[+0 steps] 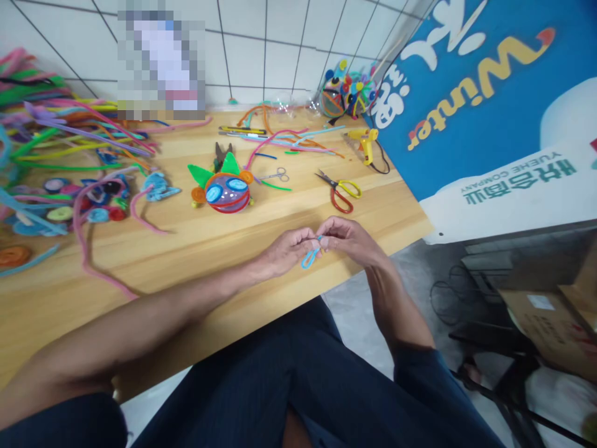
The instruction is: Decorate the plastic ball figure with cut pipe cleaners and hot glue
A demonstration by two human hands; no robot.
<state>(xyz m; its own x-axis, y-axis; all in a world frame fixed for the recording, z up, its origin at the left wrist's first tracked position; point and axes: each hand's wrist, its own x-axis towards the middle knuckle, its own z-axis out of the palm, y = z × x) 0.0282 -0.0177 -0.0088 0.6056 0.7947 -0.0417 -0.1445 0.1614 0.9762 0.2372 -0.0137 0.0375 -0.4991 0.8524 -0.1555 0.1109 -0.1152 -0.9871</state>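
Note:
A light blue pipe cleaner (pixel 308 257), bent into a narrow loop, is pinched between both hands over the table's front edge. My left hand (pixel 291 249) is closed, with thumb and fingertips on the pipe cleaner. From the other side my right hand (pixel 347 239) pinches it too, its fingertips close against the left ones. The part between the fingertips is mostly hidden. Beyond the hands lie scissors (pixel 341 190) with one yellow and one red handle. Farther left sits a purple ball figure (pixel 228 191) with green ears and blue button-like eyes.
Pipe cleaners (pixel 69 134) in many colours are heaped at the left of the wooden table (pixel 196 249). A yellow glue gun (pixel 367 144), small scissors (pixel 280 175), pliers (pixel 222 155) and a cutter knife (pixel 242 130) lie toward the back. A decorated ball (pixel 333 99) stands by the tiled wall.

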